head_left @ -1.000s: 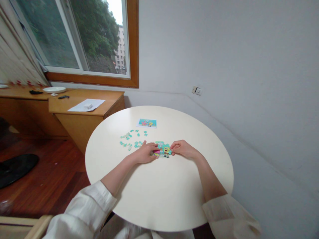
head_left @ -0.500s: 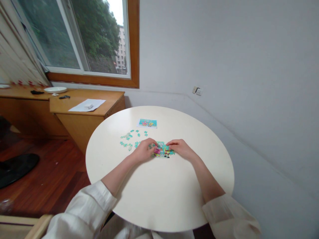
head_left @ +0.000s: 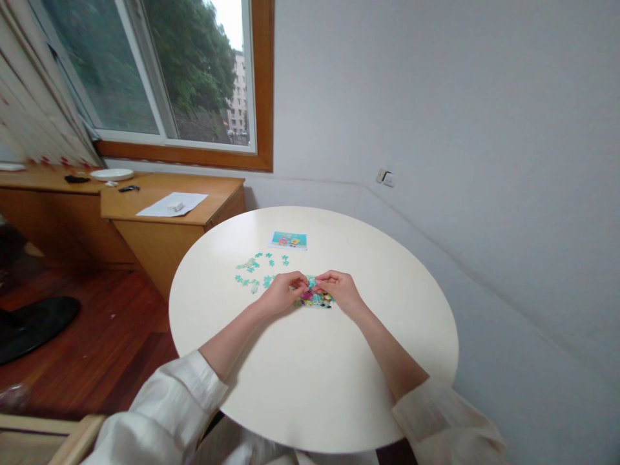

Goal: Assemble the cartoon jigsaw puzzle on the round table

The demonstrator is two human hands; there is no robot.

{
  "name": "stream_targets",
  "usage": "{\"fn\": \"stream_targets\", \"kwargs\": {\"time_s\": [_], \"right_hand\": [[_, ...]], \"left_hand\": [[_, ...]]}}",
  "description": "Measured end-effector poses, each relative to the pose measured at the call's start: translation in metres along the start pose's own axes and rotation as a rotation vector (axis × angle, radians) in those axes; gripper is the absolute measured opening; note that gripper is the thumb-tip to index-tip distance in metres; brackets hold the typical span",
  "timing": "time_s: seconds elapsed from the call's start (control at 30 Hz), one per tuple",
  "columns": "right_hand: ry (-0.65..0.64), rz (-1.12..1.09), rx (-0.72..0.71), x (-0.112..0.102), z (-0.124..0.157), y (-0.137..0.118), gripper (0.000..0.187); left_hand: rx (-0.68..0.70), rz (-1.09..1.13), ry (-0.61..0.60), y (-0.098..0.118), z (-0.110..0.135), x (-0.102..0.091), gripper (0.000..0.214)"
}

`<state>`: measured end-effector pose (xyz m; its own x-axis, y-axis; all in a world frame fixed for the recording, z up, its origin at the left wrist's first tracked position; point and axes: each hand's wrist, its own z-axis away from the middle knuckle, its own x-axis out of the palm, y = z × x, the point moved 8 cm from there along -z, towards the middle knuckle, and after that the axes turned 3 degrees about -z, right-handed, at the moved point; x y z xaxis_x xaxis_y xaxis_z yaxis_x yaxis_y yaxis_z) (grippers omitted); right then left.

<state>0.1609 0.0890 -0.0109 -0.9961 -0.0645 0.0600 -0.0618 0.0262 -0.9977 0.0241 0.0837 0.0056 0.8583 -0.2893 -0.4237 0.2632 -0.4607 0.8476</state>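
A small, partly built cartoon jigsaw [head_left: 316, 299] lies on a round cream table [head_left: 314, 381]. My left hand [head_left: 283, 292] and my right hand [head_left: 339, 289] rest on its far edge, fingertips nearly touching, and both pinch a small teal puzzle piece [head_left: 312, 281] between them. Much of the jigsaw is covered by my hands. Several loose teal pieces [head_left: 256, 271] are scattered just left of my left hand. A small reference picture card [head_left: 289, 240] sits farther back on the table.
A wooden desk [head_left: 159, 223] stands left of the table, carrying a sheet of paper [head_left: 172, 204], a white plate [head_left: 112, 174] and dark small items. Behind it is a window [head_left: 159, 71]. A wall socket [head_left: 386, 176] sits on the grey wall. A chair corner [head_left: 53, 439] shows bottom left.
Both hands have drawn together over the jigsaw, from its left and right ends to its middle far edge, where their fingertips now meet on a teal piece.
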Motion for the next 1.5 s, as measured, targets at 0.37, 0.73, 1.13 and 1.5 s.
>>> {"fn": "stream_targets", "kwargs": {"time_s": [0.37,0.73,1.13,1.5], "right_hand": [[-0.113,-0.032,0.032,0.013,0.005,0.003,0.039],[-0.126,-0.046,0.048,0.019,0.007,0.005,0.04],[-0.082,-0.036,0.007,0.007,0.0,0.007,0.037],[-0.019,0.114,-0.043,-0.002,-0.001,0.001,0.027]], "left_hand": [[0.005,-0.018,0.109,0.004,-0.002,-0.01,0.008],[-0.01,0.03,0.106,0.0,-0.001,-0.007,0.012],[-0.176,0.167,0.112,-0.02,-0.01,-0.02,0.008],[-0.221,-0.112,0.008,-0.033,-0.006,-0.014,0.013]]}}
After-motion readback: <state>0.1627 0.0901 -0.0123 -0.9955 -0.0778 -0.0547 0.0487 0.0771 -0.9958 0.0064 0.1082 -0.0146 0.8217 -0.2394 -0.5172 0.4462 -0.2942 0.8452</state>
